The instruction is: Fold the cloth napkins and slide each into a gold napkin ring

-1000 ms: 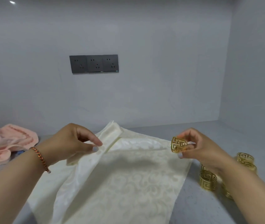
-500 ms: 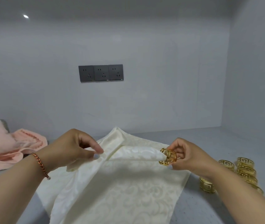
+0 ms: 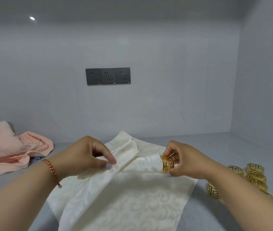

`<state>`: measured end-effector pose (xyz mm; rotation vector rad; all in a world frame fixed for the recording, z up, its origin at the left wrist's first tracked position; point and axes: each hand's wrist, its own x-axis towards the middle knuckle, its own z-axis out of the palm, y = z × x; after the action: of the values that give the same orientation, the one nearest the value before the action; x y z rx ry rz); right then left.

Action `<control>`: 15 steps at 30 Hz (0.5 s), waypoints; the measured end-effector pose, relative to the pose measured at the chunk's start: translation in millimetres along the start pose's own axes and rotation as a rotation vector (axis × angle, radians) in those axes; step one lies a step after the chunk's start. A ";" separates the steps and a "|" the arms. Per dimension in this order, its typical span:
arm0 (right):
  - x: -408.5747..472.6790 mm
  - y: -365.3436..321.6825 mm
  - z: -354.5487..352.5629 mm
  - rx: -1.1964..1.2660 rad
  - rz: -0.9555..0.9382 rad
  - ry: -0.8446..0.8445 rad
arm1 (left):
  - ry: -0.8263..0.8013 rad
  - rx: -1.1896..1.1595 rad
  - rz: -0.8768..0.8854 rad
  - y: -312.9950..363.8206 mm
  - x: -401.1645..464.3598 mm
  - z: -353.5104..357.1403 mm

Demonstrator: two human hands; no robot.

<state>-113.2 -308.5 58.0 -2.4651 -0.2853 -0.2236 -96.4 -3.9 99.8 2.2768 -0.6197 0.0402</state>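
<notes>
Circling napkin tip (image 3: 150,161): ring (image 3: 167,164), right grip (image 3: 185,161).

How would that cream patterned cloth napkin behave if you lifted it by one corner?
The cream patterned cloth napkin would probably hang limp, since it already drapes in soft folds between the left hand and right hand. It looks thin, so likely light. Its faint sheen suggests it may slide easily.

Gold ring (image 3: 167,164) on napkin (image 3: 124,197) tip, between both pinching hands

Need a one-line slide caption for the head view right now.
Right hand fits a gold ring over the napkin corner that the left hand pinches.
</notes>
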 end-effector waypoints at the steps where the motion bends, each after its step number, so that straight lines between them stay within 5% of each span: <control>1: 1.0 0.7 -0.7 -0.029 -0.001 0.006 | -0.003 -0.004 0.006 -0.2 -0.8 -0.1; 15: 1.1 4.9 -5.0 -0.010 -0.051 0.015 | -0.033 -0.021 0.056 -5.9 0.5 -0.1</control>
<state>-111.3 -315.2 59.4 -2.4670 -0.3424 -0.2654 -93.3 -0.5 96.0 2.2433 -0.6982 0.0239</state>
